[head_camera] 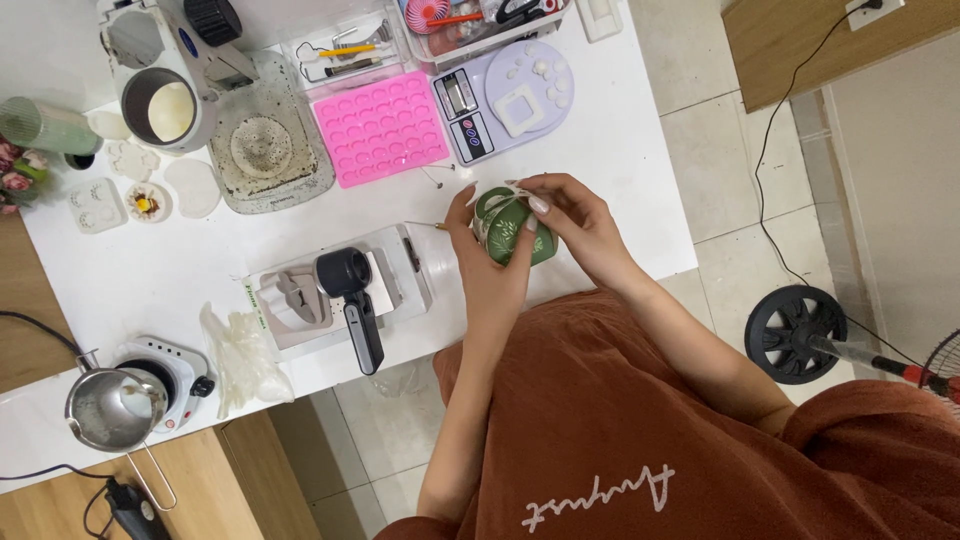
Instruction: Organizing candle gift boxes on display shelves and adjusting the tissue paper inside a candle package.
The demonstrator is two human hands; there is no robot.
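Fingers of the left hand (487, 262) are wrapped around a small green tin (517, 236), gripped from its nine o'clock side above the white table (620, 170) edge. At three o'clock, the right hand (580, 222) is pinched on the tin's pale ribbon (497, 195). A pink mould (382, 127) is seen at eleven o'clock.

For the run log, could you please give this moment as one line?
left hand: holds green jar | right hand: at its ribbon | over white table

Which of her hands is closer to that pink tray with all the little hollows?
The left hand. It holds the green jar on the side toward the pink tray, just below the tray's corner. The right hand grips the jar's far side, farther from the tray.
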